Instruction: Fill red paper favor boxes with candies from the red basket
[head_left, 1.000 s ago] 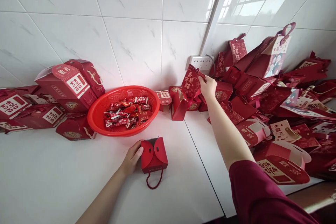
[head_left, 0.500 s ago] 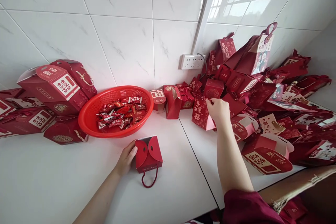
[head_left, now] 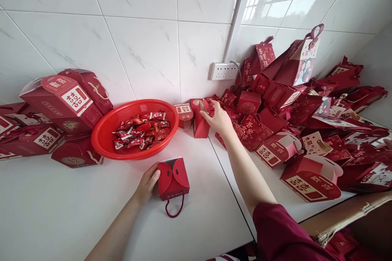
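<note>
My left hand (head_left: 148, 183) grips the left side of a small red gift box (head_left: 174, 177) on the white table. Two rounded flaps with holes cover its face, and a dark red cord handle loops from its near edge. Over at the far middle, my right hand (head_left: 219, 119) is open, thumb and fingers apart. It reaches beside an upright red box (head_left: 200, 124); whether the thumb touches that box I cannot tell. Partly behind my right forearm lies a patterned red box (head_left: 220, 140), with another patterned box (head_left: 255, 130) to its right.
A red plastic basket (head_left: 101, 147) holds wrapped candies (head_left: 143, 130). Larger red gift boxes (head_left: 58, 98) are stacked at the left, and a big heap of red boxes (head_left: 321, 110) covers the right. A power strip (head_left: 225, 71) is on the tiled wall. A cardboard carton (head_left: 352, 216) stands at lower right.
My right hand has let go of the patterned red box and moved left toward the upright box. The patterned box now lies among the others. My left hand and its gift box have stayed put.
</note>
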The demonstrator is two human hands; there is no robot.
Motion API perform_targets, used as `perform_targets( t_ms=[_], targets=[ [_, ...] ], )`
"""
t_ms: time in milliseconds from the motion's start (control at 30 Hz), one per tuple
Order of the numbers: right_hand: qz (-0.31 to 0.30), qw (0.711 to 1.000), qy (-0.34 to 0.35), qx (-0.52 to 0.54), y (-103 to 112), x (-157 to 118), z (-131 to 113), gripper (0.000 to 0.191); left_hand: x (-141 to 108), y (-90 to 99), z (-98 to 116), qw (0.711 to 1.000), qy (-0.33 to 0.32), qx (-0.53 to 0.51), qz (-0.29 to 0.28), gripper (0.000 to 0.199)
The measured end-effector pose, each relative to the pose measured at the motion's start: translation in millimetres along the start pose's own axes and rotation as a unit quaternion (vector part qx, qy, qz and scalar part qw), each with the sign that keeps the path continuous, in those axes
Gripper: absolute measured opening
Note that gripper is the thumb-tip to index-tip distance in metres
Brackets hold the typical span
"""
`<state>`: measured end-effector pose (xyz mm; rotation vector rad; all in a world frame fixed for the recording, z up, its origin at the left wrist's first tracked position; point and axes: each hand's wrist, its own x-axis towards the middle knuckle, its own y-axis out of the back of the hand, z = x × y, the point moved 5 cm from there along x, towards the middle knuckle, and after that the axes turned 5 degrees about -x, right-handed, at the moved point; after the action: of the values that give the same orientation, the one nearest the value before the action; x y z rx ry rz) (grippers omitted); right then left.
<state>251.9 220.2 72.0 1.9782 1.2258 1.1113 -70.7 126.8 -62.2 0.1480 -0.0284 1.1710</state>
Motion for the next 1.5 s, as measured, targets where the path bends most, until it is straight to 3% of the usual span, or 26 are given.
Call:
perform_targets(
  t_ms=[100,267,433,500,700,867,967,1067,1200,1333,1433,1500],
  targets=[
    [-0.031,0.999,-0.022,-0.03,-20,3,-4,0.059,-1,-0.3,0,1.0,0.003,0.003,-0.004,0.047],
    [-0.033,0.995,-0.072,-0.065,-24,-4,5,0.062,-2,-1.7,0,1.0,0.007,-0.003,-0.021,0.047],
    [-0.012,0.992,-0.095,-0.083,-7,-7,5,0.035,-3,-0.1,-4,1.0,0.012,-0.001,-0.026,0.046],
    [0.01,0.991,-0.101,-0.088,8,-8,0,0.034,-3,-0.1,-4,0.999,0.013,-0.003,-0.032,0.045],
    [0.088,0.992,-0.058,-0.069,42,20,-46,0.039,-3,0.8,-1,1.0,0.011,0.013,-0.024,0.046],
    [0.048,0.998,0.013,-0.026,14,65,-94,0.043,-2,2.1,0,0.999,0.001,0.032,-0.014,0.046],
    [0.031,0.998,0.047,-0.012,-5,64,-103,0.048,-2,3.1,-1,0.999,0.008,0.034,-0.011,0.047],
    [0.029,0.997,0.065,-0.004,-2,38,-89,0.049,-1,3.7,-2,0.999,0.014,0.028,-0.014,0.048],
    [-0.007,0.997,0.053,-0.05,27,-5,-50,0.036,2,4.2,-5,0.999,0.025,0.016,-0.019,0.051],
    [-0.059,0.981,-0.059,-0.173,55,-32,0,0.039,4,5.0,-9,0.999,0.034,0.021,-0.017,0.054],
    [-0.139,0.955,-0.154,-0.212,58,-42,34,0.032,5,5.9,-11,0.999,0.042,0.027,-0.012,0.055],
    [-0.171,0.947,-0.176,-0.208,56,-45,48,0.024,5,7.4,-12,0.999,0.044,0.032,-0.006,0.056]
  ],
)
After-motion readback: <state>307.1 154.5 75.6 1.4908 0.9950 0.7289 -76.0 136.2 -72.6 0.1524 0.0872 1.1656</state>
